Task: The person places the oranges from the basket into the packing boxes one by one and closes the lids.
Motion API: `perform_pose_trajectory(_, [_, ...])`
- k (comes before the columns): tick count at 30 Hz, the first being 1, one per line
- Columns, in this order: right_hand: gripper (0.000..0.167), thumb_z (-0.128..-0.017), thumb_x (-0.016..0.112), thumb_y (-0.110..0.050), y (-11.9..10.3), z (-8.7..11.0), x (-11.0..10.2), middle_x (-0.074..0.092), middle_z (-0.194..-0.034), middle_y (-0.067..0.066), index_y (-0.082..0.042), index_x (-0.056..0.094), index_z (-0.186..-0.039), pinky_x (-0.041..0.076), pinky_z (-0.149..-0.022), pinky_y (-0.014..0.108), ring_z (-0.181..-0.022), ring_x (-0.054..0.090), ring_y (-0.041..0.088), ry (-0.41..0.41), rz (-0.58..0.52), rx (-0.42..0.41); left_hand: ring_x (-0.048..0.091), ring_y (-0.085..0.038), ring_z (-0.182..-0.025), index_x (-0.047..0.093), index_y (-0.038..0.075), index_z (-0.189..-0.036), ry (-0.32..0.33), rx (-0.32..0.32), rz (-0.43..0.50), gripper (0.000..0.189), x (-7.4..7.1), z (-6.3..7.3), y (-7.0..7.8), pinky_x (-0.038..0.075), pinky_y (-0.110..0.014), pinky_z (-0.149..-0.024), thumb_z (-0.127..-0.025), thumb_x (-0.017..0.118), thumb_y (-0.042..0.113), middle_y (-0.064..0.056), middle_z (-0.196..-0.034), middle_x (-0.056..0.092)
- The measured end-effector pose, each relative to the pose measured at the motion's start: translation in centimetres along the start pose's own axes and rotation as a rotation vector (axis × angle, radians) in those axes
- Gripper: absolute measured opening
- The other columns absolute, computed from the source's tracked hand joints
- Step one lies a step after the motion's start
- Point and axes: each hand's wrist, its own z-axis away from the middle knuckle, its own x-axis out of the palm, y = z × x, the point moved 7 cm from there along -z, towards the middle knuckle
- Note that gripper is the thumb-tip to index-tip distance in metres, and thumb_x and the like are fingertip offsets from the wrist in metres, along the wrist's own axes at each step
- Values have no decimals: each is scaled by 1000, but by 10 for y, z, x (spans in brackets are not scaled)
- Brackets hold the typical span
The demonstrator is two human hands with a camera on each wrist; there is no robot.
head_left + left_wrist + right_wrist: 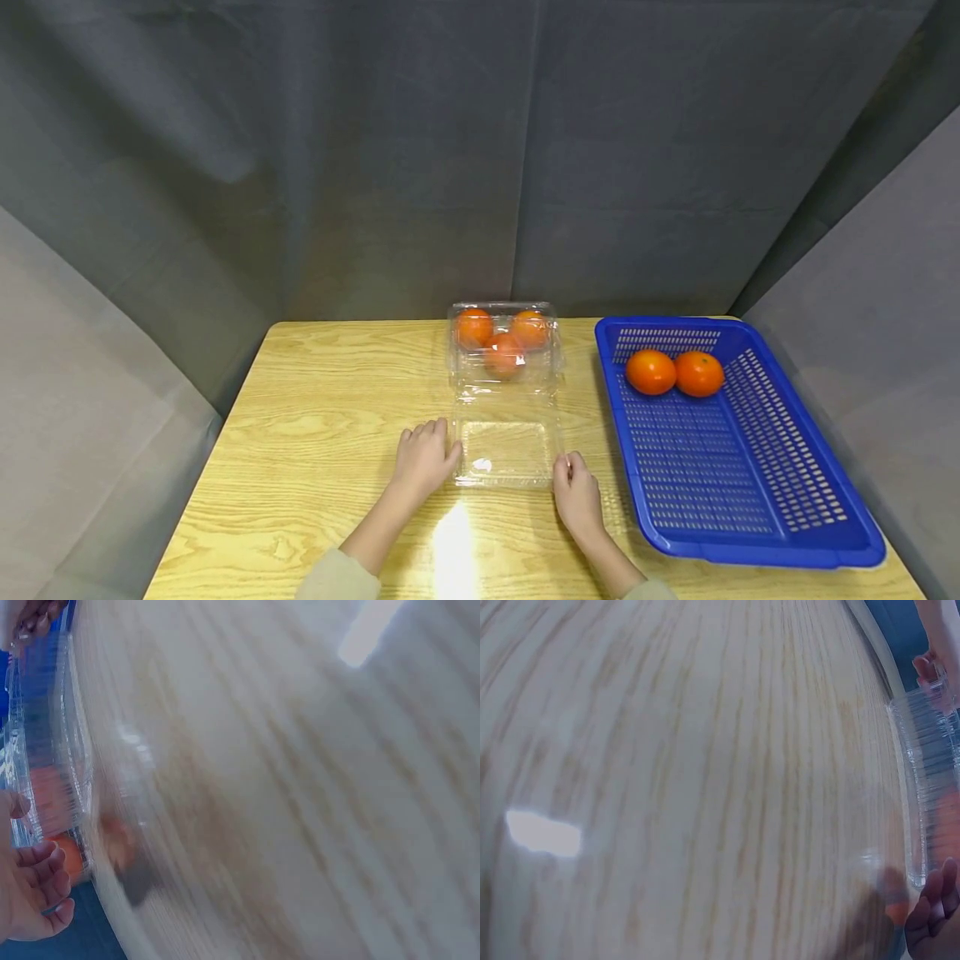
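A clear plastic clamshell box (506,442) lies unfolded on the table. Its far half holds three orange fruits, one nearest me (504,357). Beside the left edge of its near half is my left hand (423,457), thumb at the rim, the other fingers loosely bent. My right hand (577,498) pinches the near right corner between thumb and curled fingers. The left wrist view shows my left hand (34,892) close along the box side (64,735). My right hand (937,915) is partly cut off in the right wrist view.
To the right stands a blue plastic basket (750,546) with two orange fruits (651,372) at its far left. The wooden table (300,450) ends at a grey curtain (405,167) behind, with grey cloth on both sides.
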Motion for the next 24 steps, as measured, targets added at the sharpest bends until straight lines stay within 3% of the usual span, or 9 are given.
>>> perform_pose_trajectory(8, [25, -96, 39, -16, -1, 0, 0, 40, -53, -2, -5, 46, -74, 27, -42, 25, -43, 29, 9, 5, 9, -7, 61, -30, -90, 57, -4, -110, -15, -10, 56, 42, 7, 10, 2, 46, -41, -77, -91, 46, 31, -16, -99, 65])
perform_pose_trajectory(15, [24, -95, 41, -16, -2, 0, -4, 35, -54, -1, -6, 46, -73, 28, -44, 26, -46, 32, 12, 44, 63, -38, 61, -24, -75, 59, -1, -99, 8, -13, 48, 34, 9, 9, 4, 44, -34, -66, -90, 47, 29, -11, -82, 64])
perform_pose_trajectory(20, [18, -93, 44, -16, -7, 0, -7, 49, -68, 5, -2, 53, -85, 39, -51, 30, -56, 45, 16, 104, 132, -80, 55, -18, -64, 58, 4, -87, 13, -25, 47, 26, 10, 8, 3, 40, -31, -60, -89, 48, 28, -3, -69, 57])
perform_pose_trajectory(24, [25, -90, 50, -15, -15, 1, -10, 55, -92, 15, 5, 52, -106, 46, -67, 39, -79, 55, 27, 128, 174, -127, 52, -16, -61, 57, 6, -85, 17, -28, 55, 24, 9, 9, 3, 39, -30, -59, -89, 48, 28, -1, -66, 55])
